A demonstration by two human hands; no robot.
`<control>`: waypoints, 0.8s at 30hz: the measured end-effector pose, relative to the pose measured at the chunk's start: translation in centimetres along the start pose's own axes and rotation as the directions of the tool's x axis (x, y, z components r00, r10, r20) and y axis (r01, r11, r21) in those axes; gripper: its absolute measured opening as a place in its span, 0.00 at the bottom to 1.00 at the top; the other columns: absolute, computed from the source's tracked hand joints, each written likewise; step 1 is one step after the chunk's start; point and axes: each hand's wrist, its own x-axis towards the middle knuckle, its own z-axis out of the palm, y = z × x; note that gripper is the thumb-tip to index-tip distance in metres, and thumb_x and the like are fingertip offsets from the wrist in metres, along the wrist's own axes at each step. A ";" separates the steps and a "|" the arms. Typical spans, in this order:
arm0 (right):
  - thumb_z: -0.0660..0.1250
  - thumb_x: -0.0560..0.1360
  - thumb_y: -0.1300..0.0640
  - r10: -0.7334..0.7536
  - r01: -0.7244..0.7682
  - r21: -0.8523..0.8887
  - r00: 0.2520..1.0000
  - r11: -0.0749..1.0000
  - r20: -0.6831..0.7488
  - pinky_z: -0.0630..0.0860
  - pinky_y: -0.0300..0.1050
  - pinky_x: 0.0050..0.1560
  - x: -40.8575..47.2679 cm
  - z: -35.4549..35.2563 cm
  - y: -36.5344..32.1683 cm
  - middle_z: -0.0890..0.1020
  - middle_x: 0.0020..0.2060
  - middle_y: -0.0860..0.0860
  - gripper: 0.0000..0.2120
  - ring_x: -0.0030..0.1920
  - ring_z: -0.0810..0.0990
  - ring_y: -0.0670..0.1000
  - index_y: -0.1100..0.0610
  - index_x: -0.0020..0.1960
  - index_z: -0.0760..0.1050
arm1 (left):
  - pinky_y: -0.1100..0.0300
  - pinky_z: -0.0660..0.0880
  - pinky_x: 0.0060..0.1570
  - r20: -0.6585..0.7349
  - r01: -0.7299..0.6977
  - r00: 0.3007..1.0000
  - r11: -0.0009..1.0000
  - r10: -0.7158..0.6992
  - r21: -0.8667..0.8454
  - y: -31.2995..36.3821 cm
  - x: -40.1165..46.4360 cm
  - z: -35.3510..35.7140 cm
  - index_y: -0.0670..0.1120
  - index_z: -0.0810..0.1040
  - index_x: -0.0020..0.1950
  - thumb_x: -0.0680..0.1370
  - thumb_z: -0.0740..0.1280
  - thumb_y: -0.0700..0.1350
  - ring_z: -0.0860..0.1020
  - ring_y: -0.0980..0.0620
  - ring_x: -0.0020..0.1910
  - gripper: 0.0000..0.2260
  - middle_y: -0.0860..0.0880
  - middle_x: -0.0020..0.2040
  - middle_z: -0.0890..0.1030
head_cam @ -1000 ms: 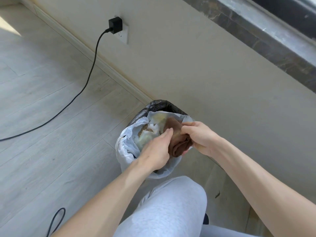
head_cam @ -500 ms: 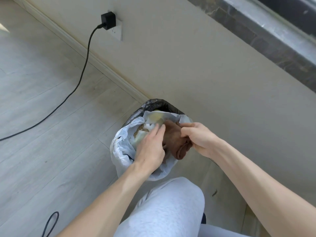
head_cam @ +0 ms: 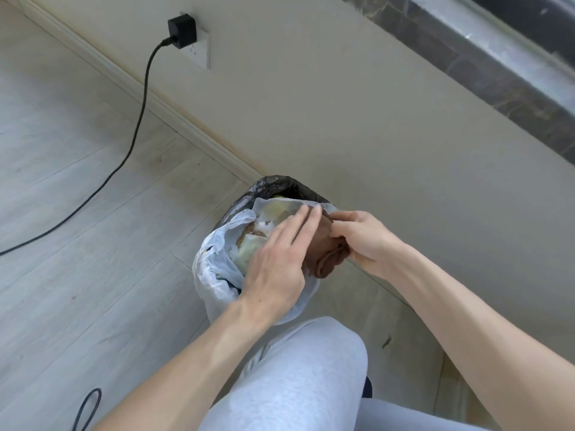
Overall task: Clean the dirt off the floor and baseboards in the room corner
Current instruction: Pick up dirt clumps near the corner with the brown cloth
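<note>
Because the brown cloth (head_cam: 323,253) is soft, light and limp, I pinch its bunched fold with my right hand (head_cam: 364,241) while my left hand (head_cam: 280,259), fingers straight, brushes it over the bin bag (head_cam: 214,275).

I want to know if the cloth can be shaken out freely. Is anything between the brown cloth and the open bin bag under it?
Nothing visible blocks it. The right hand pinches the folded brown cloth directly over the white plastic bin bag; the left hand lies flat against the cloth's side, fingers straight.
</note>
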 end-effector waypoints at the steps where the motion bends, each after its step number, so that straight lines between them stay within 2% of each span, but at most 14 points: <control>1: 0.61 0.76 0.71 0.001 -0.001 0.005 1.000 1.000 0.008 0.76 0.53 0.49 -0.2 0.2 0.0 0.84 0.47 0.64 0.12 0.46 0.81 0.59 0.63 0.50 0.83 | 0.56 0.60 0.75 0.039 -0.051 0.998 0.999 0.051 0.017 -0.2 0.0 0.2 0.53 0.49 0.85 0.76 0.57 0.29 0.54 0.51 0.82 0.40 0.53 0.85 0.52; 3: 0.59 0.76 0.73 0.012 -0.011 0.026 0.999 1.000 -0.033 0.76 0.51 0.44 -0.5 0.4 -0.3 0.82 0.44 0.62 0.14 0.44 0.80 0.58 0.61 0.46 0.81 | 0.50 0.61 0.77 0.104 0.034 0.994 0.997 -0.041 0.072 -0.9 0.6 -0.2 0.50 0.51 0.84 0.76 0.56 0.30 0.53 0.47 0.82 0.38 0.49 0.85 0.51; 5: 0.59 0.76 0.73 0.022 -0.021 0.033 0.999 0.999 -0.028 0.74 0.48 0.37 -0.8 0.4 -0.6 0.81 0.43 0.61 0.13 0.42 0.78 0.57 0.63 0.48 0.81 | 0.50 0.66 0.73 -0.013 0.087 0.996 0.995 -0.087 0.052 -0.7 1.5 -0.9 0.48 0.54 0.84 0.75 0.56 0.29 0.58 0.46 0.81 0.37 0.48 0.84 0.56; 6: 0.59 0.76 0.72 0.022 -0.021 0.029 1.000 0.999 -0.018 0.75 0.47 0.37 -0.7 0.2 -0.5 0.82 0.44 0.61 0.13 0.42 0.78 0.57 0.65 0.51 0.81 | 0.54 0.67 0.71 -0.072 0.023 0.997 1.000 -0.023 0.006 -0.3 1.8 -1.0 0.48 0.55 0.84 0.76 0.57 0.29 0.60 0.49 0.80 0.38 0.50 0.83 0.59; 8: 0.59 0.76 0.71 0.041 -0.041 0.035 0.999 0.999 -0.017 0.75 0.47 0.40 -0.4 -0.1 -0.3 0.82 0.45 0.61 0.14 0.43 0.79 0.57 0.71 0.57 0.79 | 0.62 0.61 0.72 -0.046 -0.134 0.990 0.991 0.133 -0.011 0.0 1.8 -1.1 0.51 0.57 0.84 0.78 0.56 0.30 0.61 0.54 0.79 0.36 0.54 0.82 0.61; 10: 0.60 0.74 0.70 0.055 -0.052 0.041 0.996 0.998 -0.071 0.71 0.47 0.41 -0.4 -0.4 -0.2 0.78 0.43 0.58 0.17 0.43 0.75 0.56 0.76 0.61 0.73 | 0.53 0.65 0.74 0.069 -0.042 0.997 0.998 0.038 0.050 -1.0 2.3 -1.3 0.53 0.58 0.83 0.78 0.56 0.31 0.64 0.49 0.79 0.35 0.54 0.82 0.62; 11: 0.61 0.73 0.69 0.061 -0.057 0.042 0.995 0.997 -0.081 0.71 0.48 0.42 -0.5 -0.5 0.0 0.77 0.44 0.57 0.20 0.44 0.74 0.55 0.76 0.64 0.71 | 0.50 0.69 0.72 0.031 0.026 0.999 0.998 -0.028 0.056 -1.2 2.5 -1.6 0.52 0.59 0.83 0.77 0.56 0.30 0.65 0.47 0.78 0.36 0.53 0.81 0.63; 13: 0.63 0.74 0.68 0.069 -0.064 0.064 0.993 0.996 -0.092 0.77 0.51 0.49 -0.3 -1.1 0.2 0.83 0.52 0.58 0.23 0.49 0.81 0.56 0.71 0.68 0.73 | 0.55 0.68 0.73 -0.151 -0.045 0.988 0.998 0.039 -0.034 -0.6 3.0 -1.6 0.51 0.58 0.84 0.75 0.55 0.28 0.64 0.51 0.79 0.38 0.53 0.82 0.63; 15: 0.60 0.76 0.69 0.070 -0.060 0.101 0.993 0.993 -0.098 0.80 0.52 0.56 -0.1 -1.6 0.3 0.83 0.58 0.62 0.22 0.55 0.83 0.56 0.65 0.70 0.74 | 0.58 0.61 0.77 -0.062 -0.192 0.979 0.981 0.193 0.015 -0.3 3.1 -1.0 0.53 0.57 0.84 0.75 0.55 0.29 0.61 0.53 0.80 0.38 0.54 0.82 0.60; 17: 0.59 0.77 0.70 0.071 -0.058 0.108 0.991 0.992 -0.115 0.78 0.50 0.52 -0.6 -1.7 0.2 0.84 0.56 0.61 0.21 0.52 0.82 0.56 0.63 0.69 0.76 | 0.47 0.67 0.74 0.113 -0.045 0.993 0.993 0.033 0.109 -1.5 2.9 -0.6 0.54 0.62 0.81 0.77 0.55 0.31 0.66 0.45 0.78 0.35 0.52 0.81 0.65; 18: 0.59 0.77 0.70 0.065 -0.053 0.114 0.992 0.992 -0.110 0.77 0.50 0.50 -0.9 -1.9 0.2 0.83 0.53 0.60 0.21 0.50 0.81 0.55 0.62 0.67 0.77 | 0.46 0.70 0.71 0.089 0.072 0.993 0.993 -0.080 0.099 -2.1 3.1 -0.7 0.53 0.66 0.80 0.78 0.55 0.32 0.69 0.44 0.76 0.32 0.51 0.78 0.69; 19: 0.58 0.77 0.70 0.050 -0.039 0.116 0.994 0.993 -0.099 0.76 0.49 0.49 -1.1 -2.2 0.1 0.83 0.51 0.59 0.20 0.49 0.81 0.55 0.61 0.66 0.78 | 0.47 0.71 0.69 0.020 0.133 0.991 0.991 -0.134 0.028 -2.3 3.5 -0.8 0.52 0.67 0.79 0.79 0.55 0.33 0.69 0.45 0.75 0.30 0.51 0.77 0.71; 22: 0.57 0.76 0.71 0.018 -0.009 0.150 0.998 0.989 -0.063 0.75 0.47 0.45 -1.7 -2.7 -0.1 0.83 0.46 0.55 0.21 0.43 0.79 0.52 0.58 0.63 0.79 | 0.53 0.70 0.70 -0.141 0.141 0.974 0.958 -0.180 -0.249 -0.6 3.7 -0.8 0.51 0.68 0.79 0.83 0.57 0.40 0.72 0.54 0.71 0.24 0.54 0.75 0.73; 24: 0.57 0.75 0.71 -0.010 0.023 0.201 0.998 0.979 -0.067 0.75 0.45 0.41 -1.9 -3.6 -0.6 0.84 0.46 0.54 0.23 0.41 0.78 0.51 0.56 0.63 0.81 | 0.51 0.73 0.68 -0.118 0.268 0.922 0.827 -0.370 -0.494 0.2 4.2 -0.2 0.52 0.71 0.75 0.84 0.59 0.48 0.77 0.55 0.65 0.19 0.55 0.69 0.77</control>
